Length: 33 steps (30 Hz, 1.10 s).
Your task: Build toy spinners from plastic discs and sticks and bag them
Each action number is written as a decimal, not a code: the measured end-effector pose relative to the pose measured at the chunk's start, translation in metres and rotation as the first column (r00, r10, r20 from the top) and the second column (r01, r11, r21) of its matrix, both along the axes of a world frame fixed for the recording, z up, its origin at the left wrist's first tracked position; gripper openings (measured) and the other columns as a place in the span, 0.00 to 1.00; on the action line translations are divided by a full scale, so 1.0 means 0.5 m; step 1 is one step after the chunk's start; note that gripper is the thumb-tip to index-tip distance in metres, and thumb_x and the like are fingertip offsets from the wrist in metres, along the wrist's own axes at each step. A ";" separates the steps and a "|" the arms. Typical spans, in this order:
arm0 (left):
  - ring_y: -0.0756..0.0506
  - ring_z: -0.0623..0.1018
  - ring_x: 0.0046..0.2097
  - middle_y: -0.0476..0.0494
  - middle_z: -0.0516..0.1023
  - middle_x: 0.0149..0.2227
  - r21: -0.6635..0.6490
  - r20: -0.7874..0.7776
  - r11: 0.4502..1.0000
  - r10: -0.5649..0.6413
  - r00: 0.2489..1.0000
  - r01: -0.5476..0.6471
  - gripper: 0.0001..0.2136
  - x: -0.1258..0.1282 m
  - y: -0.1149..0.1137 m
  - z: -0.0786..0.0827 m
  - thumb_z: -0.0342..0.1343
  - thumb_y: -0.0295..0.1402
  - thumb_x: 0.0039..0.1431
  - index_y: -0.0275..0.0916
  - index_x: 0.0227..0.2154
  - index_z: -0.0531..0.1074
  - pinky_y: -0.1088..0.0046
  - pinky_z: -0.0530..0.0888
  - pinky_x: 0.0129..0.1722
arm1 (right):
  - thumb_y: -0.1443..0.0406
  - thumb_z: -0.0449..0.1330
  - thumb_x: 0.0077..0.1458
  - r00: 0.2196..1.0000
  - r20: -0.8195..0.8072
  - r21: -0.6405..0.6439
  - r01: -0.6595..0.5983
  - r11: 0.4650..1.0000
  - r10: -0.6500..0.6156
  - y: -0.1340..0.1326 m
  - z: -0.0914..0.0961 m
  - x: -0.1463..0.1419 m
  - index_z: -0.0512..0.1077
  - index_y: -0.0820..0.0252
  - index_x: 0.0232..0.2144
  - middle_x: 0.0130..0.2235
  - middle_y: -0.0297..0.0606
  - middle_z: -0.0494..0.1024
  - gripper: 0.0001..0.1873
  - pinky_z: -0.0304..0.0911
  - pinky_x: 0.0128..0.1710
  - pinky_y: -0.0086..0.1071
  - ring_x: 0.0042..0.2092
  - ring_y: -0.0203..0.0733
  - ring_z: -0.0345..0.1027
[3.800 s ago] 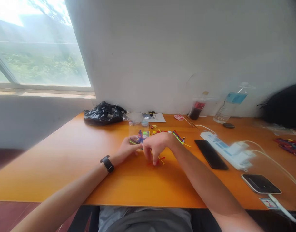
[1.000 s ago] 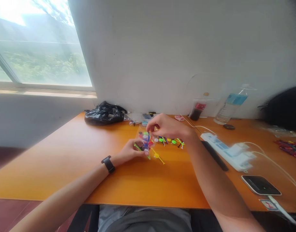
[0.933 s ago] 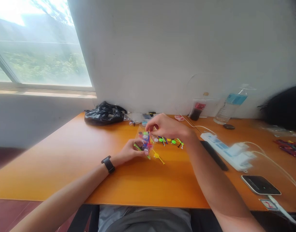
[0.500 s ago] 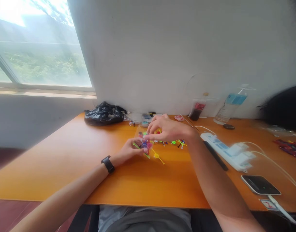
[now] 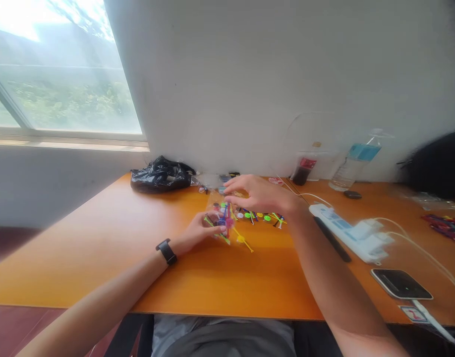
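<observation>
My left hand is closed, thumb in front, on a cluster of plastic stick-and-disc toy pieces in blue, pink and green. A blue stick stands up from the cluster. Clear plastic film shows just behind it; whether the cluster is inside it I cannot tell. My right hand hovers above and to the right, fingers stretched and apart, holding nothing I can see. A yellow stick piece lies at the cluster's lower right. More loose sticks and discs lie beneath my right hand.
A black plastic bag lies at the back left. Toward the right are a cola bottle, a water bottle, a white power strip with plugs and cables, a dark bar and a phone on a cable.
My right hand has lifted off the cluster and its fingers have spread. The blue stick and the loose pieces behind show more now. My left hand has barely moved.
</observation>
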<state>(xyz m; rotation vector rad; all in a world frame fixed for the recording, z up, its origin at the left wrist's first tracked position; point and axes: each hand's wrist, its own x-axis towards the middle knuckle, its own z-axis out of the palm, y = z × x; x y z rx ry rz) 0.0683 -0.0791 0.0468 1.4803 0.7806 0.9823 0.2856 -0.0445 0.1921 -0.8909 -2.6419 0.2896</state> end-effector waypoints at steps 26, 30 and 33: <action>0.42 0.83 0.43 0.39 0.83 0.41 -0.077 0.038 0.954 0.294 0.955 -0.290 0.21 -0.005 0.023 -0.024 0.72 0.46 0.54 0.36 0.43 0.78 0.71 0.79 0.38 | 0.44 0.63 0.56 0.938 0.345 -0.431 0.181 0.884 -0.024 0.058 -0.028 0.025 0.77 0.63 0.26 0.28 0.40 0.80 0.27 0.59 0.28 0.30 0.28 0.40 0.71; 0.44 0.83 0.42 0.40 0.82 0.40 -0.094 0.075 0.940 0.335 0.939 -0.327 0.20 -0.006 0.028 -0.023 0.72 0.46 0.53 0.36 0.40 0.77 0.73 0.78 0.38 | 0.48 0.76 0.38 0.769 0.631 -0.531 0.326 0.782 0.109 0.090 -0.112 -0.022 0.76 0.65 0.22 0.28 0.43 0.82 0.26 0.66 0.30 0.31 0.32 0.46 0.76; 0.44 0.83 0.41 0.40 0.82 0.40 -0.096 0.083 0.936 0.348 0.934 -0.340 0.21 -0.005 0.028 -0.021 0.73 0.46 0.52 0.36 0.39 0.77 0.74 0.78 0.38 | 0.56 0.80 0.29 0.710 0.681 -0.606 0.407 0.684 0.181 0.101 -0.167 -0.054 0.76 0.66 0.20 0.25 0.43 0.81 0.23 0.70 0.31 0.34 0.31 0.50 0.78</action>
